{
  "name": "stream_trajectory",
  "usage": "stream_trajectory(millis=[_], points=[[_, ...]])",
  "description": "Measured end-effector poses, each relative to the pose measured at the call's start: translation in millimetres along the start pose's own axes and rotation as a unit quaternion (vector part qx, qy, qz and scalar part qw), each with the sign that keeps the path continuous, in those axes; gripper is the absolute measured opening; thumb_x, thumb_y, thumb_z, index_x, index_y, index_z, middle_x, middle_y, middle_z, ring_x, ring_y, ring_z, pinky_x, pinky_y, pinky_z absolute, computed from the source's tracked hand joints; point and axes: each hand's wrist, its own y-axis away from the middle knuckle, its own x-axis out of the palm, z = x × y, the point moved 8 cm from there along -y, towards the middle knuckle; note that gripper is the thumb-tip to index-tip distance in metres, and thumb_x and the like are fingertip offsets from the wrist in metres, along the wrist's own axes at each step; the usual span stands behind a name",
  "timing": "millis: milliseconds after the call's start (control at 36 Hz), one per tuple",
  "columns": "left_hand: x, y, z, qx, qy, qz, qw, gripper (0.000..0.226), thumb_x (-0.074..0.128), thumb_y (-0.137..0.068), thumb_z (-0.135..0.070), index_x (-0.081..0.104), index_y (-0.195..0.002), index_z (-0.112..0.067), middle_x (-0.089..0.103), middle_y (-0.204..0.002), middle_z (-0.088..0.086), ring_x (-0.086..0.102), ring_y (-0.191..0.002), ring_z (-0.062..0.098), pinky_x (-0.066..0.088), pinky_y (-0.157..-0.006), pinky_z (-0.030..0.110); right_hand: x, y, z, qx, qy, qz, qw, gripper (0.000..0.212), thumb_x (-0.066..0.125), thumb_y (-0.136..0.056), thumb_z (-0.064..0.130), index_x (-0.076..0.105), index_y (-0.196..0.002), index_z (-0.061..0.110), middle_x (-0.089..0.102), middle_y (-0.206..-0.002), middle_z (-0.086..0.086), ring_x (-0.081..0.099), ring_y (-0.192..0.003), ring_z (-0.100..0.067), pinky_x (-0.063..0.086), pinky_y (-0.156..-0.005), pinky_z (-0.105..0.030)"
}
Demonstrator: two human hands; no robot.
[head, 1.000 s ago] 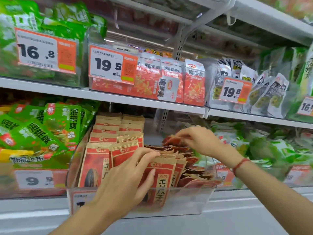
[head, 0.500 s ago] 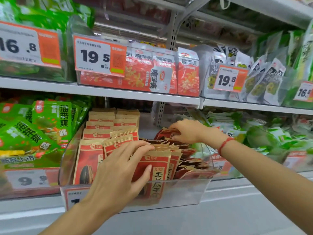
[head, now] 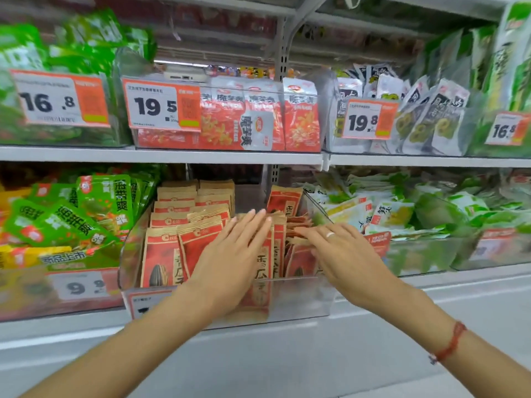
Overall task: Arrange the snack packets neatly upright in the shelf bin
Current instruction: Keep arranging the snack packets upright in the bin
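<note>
Both hands reach into the clear plastic bin [head: 298, 297] on the lower shelf. The left hand [head: 230, 257] lies flat with straight fingers against the front middle sunflower seed packets [head: 172, 254], gripping nothing. The right hand [head: 342, 251], wearing one pale ring and a red string bracelet [head: 451, 343] at the wrist, spreads straight fingers over the tilted packets on the bin's right side. The packets are flat, kraft-brown and red pouches with crimped tops; the two left columns stand upright, too overlapped to count. Four orange-and-white price tags hang along the upper shelf [head: 161, 155].
</note>
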Motion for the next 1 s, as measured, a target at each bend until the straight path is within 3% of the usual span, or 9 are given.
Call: stream_trajectory(millis=[56, 222, 444, 528, 583, 667, 750, 861, 1000], points=[[9, -15, 10, 0.003, -0.015, 0.054, 0.998, 0.075, 0.038, -0.103, -0.035, -0.025, -0.142, -0.020, -0.027, -0.150, -0.003, -0.018, -0.145, 0.013, -0.017, -0.111, 0.029, 3, -20, -8, 0.017, 0.022, 0.017, 0.999, 0.050, 0.049, -0.097, 0.021, 0.035, -0.145, 0.020, 0.055, -0.134, 0.000, 0.049, -0.125, -0.022, 0.037, -0.103, -0.036], [44, -54, 41, 0.002, -0.022, 0.176, 0.984, 0.075, 0.026, -0.100, -0.052, -0.017, -0.151, -0.017, -0.016, -0.161, 0.001, -0.011, -0.148, 0.012, -0.004, -0.121, 0.031, 41, -75, -28, 0.056, 0.027, 0.052, 0.997, 0.067, 0.047, -0.093, 0.005, 0.015, -0.152, 0.009, 0.037, -0.147, -0.013, 0.035, -0.135, -0.029, 0.030, -0.108, -0.036], [57, -64, 43, 0.010, -0.042, 0.174, 0.984, 0.072, 0.017, -0.100, -0.055, -0.016, -0.151, -0.017, -0.013, -0.162, 0.004, -0.011, -0.148, 0.015, -0.005, -0.121, 0.034, 86, -104, -39, 0.142, 0.002, 0.166, 0.976, 0.080, 0.038, -0.094, 0.037, -0.010, -0.152, 0.010, -0.006, -0.160, -0.015, -0.007, -0.148, -0.029, -0.002, -0.119, -0.049], [44, -59, 40, 0.017, -0.003, 0.135, 0.991, 0.070, 0.021, -0.100, -0.053, -0.013, -0.152, -0.021, -0.010, -0.162, -0.001, -0.011, -0.148, 0.013, -0.009, -0.120, 0.034, 76, -101, -42, 0.130, 0.000, 0.132, 0.983, 0.070, 0.038, -0.097, 0.027, -0.002, -0.153, 0.013, 0.002, -0.161, -0.010, 0.001, -0.149, -0.024, 0.000, -0.118, -0.047], [33, -48, 38, 0.024, 0.008, 0.088, 0.996, 0.064, 0.020, -0.102, -0.047, -0.013, -0.152, -0.025, -0.015, -0.161, -0.004, -0.017, -0.147, 0.012, -0.013, -0.119, 0.033, 67, -92, -42, 0.113, 0.024, 0.045, 0.992, 0.067, 0.054, -0.093, 0.017, 0.020, -0.151, 0.013, 0.025, -0.156, -0.012, 0.023, -0.144, -0.027, 0.020, -0.116, -0.044], [15, -24, 45, 0.004, 0.036, -0.002, 0.999, 0.064, 0.033, -0.104, -0.031, -0.009, -0.151, -0.028, -0.017, -0.158, -0.006, -0.020, -0.145, 0.014, -0.016, -0.115, 0.031, 55, -77, -35, 0.096, 0.014, -0.056, 0.994, 0.065, 0.073, -0.068, -0.005, 0.056, -0.128, 0.013, 0.058, -0.125, -0.011, 0.058, -0.111, -0.030, 0.053, -0.077, -0.038], [-3, -1, 60, -0.042, 0.043, -0.058, 0.997, 0.073, 0.050, -0.097, -0.027, 0.001, -0.152, -0.026, -0.003, -0.160, -0.004, -0.009, -0.147, 0.016, -0.007, -0.118, 0.035, 69, -80, -31, 0.088, -0.030, 0.017, 0.996, 0.067, 0.056, -0.085, 0.000, 0.036, -0.145, 0.022, 0.036, -0.149, -0.009, 0.042, -0.131, -0.030, 0.050, -0.090, -0.043], [-12, 21, 88, -0.139, 0.076, -0.031, 0.987, 0.081, 0.059, -0.092, -0.034, 0.009, -0.154, -0.023, 0.014, -0.161, -0.003, 0.013, -0.148, 0.014, 0.012, -0.117, 0.028, 105, -79, -30, 0.094, -0.097, 0.231, 0.964, 0.061, 0.035, -0.099, 0.018, 0.008, -0.154, 0.022, -0.008, -0.162, -0.005, 0.000, -0.148, -0.027, 0.011, -0.120, -0.046], [-14, 30, 103, -0.251, 0.139, 0.027, 0.957, 0.069, 0.063, -0.088, -0.046, 0.030, -0.145, -0.027, 0.045, -0.143, -0.007, 0.050, -0.124, 0.013, 0.045, -0.099, 0.034, 71, -68, -23, 0.140, -0.198, 0.152, 0.958, 0.065, 0.037, -0.096, 0.008, 0.011, -0.154, 0.023, 0.006, -0.162, -0.007, 0.008, -0.148, -0.024, 0.013, -0.119, -0.039]])
